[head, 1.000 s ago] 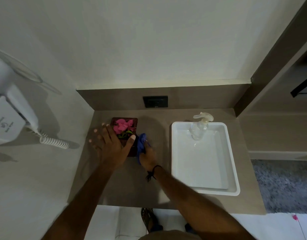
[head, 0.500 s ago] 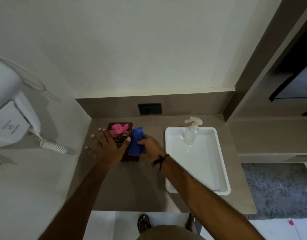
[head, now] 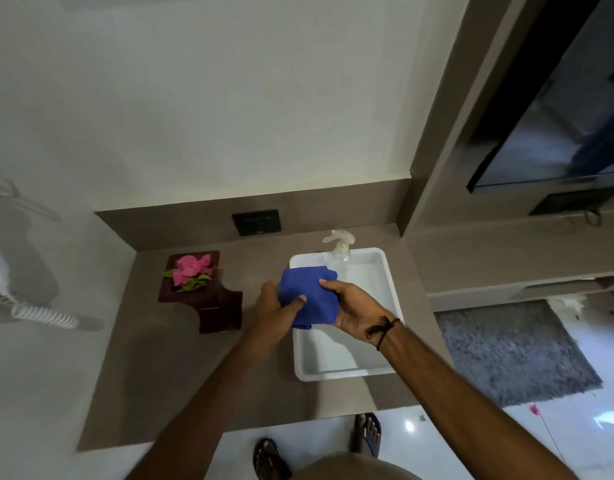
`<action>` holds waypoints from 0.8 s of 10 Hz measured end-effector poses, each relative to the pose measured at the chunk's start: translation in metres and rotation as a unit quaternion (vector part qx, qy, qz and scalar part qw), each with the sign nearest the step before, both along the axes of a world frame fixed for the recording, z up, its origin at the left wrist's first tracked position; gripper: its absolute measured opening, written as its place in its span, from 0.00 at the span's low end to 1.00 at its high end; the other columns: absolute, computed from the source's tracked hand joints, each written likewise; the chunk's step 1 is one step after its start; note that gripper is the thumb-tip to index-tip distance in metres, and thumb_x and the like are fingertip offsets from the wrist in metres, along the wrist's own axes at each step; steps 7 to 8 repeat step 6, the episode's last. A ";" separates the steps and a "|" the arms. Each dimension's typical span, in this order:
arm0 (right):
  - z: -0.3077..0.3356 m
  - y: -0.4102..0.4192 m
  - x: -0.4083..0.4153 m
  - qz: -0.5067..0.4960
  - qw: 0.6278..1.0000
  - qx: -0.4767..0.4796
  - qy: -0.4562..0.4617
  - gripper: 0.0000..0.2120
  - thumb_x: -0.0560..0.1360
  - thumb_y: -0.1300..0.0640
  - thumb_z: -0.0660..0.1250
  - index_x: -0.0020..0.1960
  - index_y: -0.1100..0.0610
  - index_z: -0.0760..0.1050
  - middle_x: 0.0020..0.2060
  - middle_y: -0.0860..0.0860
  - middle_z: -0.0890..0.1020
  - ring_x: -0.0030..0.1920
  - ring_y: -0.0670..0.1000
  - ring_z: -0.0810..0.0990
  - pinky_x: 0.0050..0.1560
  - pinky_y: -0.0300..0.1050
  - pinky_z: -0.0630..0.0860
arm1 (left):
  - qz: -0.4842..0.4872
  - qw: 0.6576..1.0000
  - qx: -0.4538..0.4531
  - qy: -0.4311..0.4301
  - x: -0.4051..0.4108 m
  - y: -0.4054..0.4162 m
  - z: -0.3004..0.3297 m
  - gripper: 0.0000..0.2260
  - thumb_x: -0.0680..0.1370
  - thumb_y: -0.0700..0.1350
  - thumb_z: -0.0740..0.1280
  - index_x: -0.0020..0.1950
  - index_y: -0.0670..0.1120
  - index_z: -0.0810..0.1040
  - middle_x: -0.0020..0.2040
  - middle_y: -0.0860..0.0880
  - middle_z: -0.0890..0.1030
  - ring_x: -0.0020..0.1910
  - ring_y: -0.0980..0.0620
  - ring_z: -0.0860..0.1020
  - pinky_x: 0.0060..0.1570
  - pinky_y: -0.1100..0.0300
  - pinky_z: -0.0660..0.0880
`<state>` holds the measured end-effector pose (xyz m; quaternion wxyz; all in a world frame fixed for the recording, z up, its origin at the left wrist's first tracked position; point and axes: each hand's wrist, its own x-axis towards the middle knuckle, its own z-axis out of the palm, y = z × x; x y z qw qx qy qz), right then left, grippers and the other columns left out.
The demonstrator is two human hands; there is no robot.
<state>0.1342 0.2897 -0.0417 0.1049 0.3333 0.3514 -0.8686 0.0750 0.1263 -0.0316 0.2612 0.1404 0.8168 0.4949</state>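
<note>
A folded blue cloth (head: 310, 294) is held up over the left edge of the white tray (head: 390, 282). My left hand (head: 276, 311) grips its left side, thumb across the front. My right hand (head: 356, 308) holds its right side, with fingers curled over the upper edge. A dark wooden holder (head: 217, 311) with pink flowers (head: 189, 270) stands on the brown counter (head: 167, 375), left of both hands and untouched.
A clear spray bottle (head: 340, 251) stands in the tray's far corner. A black socket plate (head: 256, 221) sits on the back panel. A coiled white cord (head: 44, 315) hangs at the left wall. A grey rug (head: 513, 351) and a wall screen (head: 555, 109) lie to the right.
Both hands left the flower holder and moved right. The cloth went from beside the holder to over the tray, now held by both hands. The camera view shifted right.
</note>
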 end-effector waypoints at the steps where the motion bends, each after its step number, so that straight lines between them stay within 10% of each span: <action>1: -0.023 0.019 0.015 0.022 0.981 0.184 -0.062 0.18 0.77 0.59 0.69 0.65 0.64 0.75 0.62 0.63 0.81 0.64 0.63 0.78 0.66 0.59 0.75 | 0.003 0.999 -0.025 -0.020 0.013 0.024 -0.031 0.21 0.74 0.42 0.72 0.62 0.39 0.69 0.58 0.44 0.78 0.53 0.44 0.79 0.48 0.62 0.77; 2: -0.046 0.033 0.031 0.072 0.897 0.408 -0.156 0.10 0.73 0.54 0.72 0.49 0.60 0.81 0.51 0.58 0.85 0.52 0.58 0.83 0.57 0.50 0.80 | -0.022 0.996 -0.075 -0.032 0.029 0.049 -0.057 0.20 0.74 0.42 0.71 0.60 0.39 0.65 0.56 0.40 0.77 0.53 0.41 0.78 0.45 0.60 0.72; 4: -0.061 0.047 0.046 0.115 0.806 0.549 -0.189 0.12 0.69 0.51 0.74 0.46 0.59 0.83 0.45 0.57 0.86 0.44 0.56 0.83 0.45 0.43 0.78 | -0.042 0.977 -0.208 -0.014 0.045 0.078 -0.079 0.23 0.76 0.42 0.69 0.65 0.37 0.65 0.65 0.37 0.76 0.62 0.38 0.77 0.53 0.53 0.73; 8: -0.052 0.068 0.043 0.121 0.770 0.611 -0.139 0.20 0.71 0.54 0.73 0.61 0.59 0.80 0.52 0.56 0.86 0.52 0.55 0.84 0.59 0.48 0.81 | -0.070 0.956 -0.276 0.075 0.040 0.078 -0.078 0.18 0.77 0.46 0.67 0.64 0.42 0.69 0.64 0.41 0.75 0.61 0.43 0.76 0.58 0.53 0.74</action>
